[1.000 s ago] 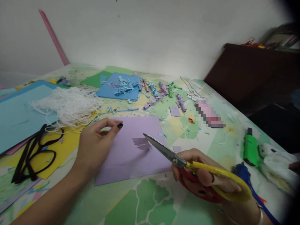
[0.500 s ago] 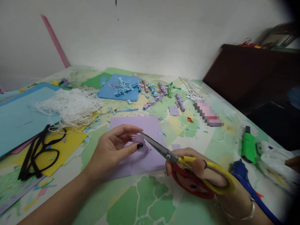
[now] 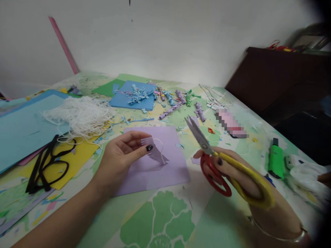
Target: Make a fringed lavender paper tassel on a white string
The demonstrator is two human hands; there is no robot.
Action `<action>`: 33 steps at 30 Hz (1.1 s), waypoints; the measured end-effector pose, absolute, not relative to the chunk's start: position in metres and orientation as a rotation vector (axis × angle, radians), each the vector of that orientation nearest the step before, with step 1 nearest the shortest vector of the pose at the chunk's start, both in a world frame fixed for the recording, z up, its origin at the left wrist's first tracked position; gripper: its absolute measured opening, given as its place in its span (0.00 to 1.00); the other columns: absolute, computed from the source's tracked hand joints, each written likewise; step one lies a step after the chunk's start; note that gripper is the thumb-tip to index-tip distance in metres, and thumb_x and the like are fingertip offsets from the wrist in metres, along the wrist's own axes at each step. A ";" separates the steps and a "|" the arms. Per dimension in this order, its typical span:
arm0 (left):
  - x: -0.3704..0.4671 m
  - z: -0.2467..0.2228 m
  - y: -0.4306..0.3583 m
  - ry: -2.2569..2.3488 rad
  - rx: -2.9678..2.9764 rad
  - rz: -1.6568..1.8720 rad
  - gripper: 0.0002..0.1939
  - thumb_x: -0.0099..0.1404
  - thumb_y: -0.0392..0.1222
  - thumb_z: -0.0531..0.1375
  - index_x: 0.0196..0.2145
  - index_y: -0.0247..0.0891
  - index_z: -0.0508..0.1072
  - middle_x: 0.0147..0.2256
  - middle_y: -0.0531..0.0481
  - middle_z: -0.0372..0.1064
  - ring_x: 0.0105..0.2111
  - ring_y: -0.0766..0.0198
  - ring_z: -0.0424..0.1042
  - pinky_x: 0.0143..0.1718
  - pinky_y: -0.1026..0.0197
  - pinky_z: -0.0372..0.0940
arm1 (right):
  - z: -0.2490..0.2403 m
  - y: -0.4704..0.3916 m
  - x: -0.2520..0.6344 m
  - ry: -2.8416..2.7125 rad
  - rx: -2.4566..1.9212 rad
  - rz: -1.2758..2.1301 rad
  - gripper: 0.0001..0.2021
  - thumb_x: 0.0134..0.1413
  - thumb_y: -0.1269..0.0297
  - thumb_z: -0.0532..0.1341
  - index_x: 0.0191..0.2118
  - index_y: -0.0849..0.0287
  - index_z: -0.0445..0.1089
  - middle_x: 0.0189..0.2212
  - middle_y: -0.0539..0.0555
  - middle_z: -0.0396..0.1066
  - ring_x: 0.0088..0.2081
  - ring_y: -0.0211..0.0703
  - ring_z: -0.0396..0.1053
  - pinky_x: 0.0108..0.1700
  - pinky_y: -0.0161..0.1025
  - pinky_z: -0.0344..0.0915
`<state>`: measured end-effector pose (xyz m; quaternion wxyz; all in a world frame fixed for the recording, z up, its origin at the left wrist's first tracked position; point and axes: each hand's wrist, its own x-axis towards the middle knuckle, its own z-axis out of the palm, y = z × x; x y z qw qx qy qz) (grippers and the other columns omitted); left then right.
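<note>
Patterned tabletop (image 3: 219,220) holding glasses (image 3: 49,165), string (image 3: 80,117), coloured sheets (image 3: 31,127).

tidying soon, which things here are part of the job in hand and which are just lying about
In use:
- fringed purple strip, left hand
- scissors, right hand
- purple sheet underneath

Apparently just lying about:
- black glasses
- green object
- plastic bag

Dim, soft shadows, slight blur, dark right corners

Beyond my grip rose a pale, softly lit wall (image 3: 165,41); farther right stood dark furniture (image 3: 281,75); beneath lay a green-patterned table (image 3: 157,220).
</note>
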<state>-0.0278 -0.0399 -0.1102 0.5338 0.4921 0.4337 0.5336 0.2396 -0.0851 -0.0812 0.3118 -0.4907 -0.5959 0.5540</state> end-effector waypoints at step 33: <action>-0.020 -0.110 -0.074 0.821 2.681 1.374 0.14 0.57 0.26 0.60 0.38 0.41 0.74 0.36 0.44 0.76 0.39 0.57 0.75 0.39 0.55 0.70 | -0.114 -0.091 0.188 -1.212 -0.901 1.889 0.13 0.51 0.58 0.67 0.36 0.65 0.76 0.22 0.51 0.73 0.24 0.31 0.68 0.27 0.28 0.63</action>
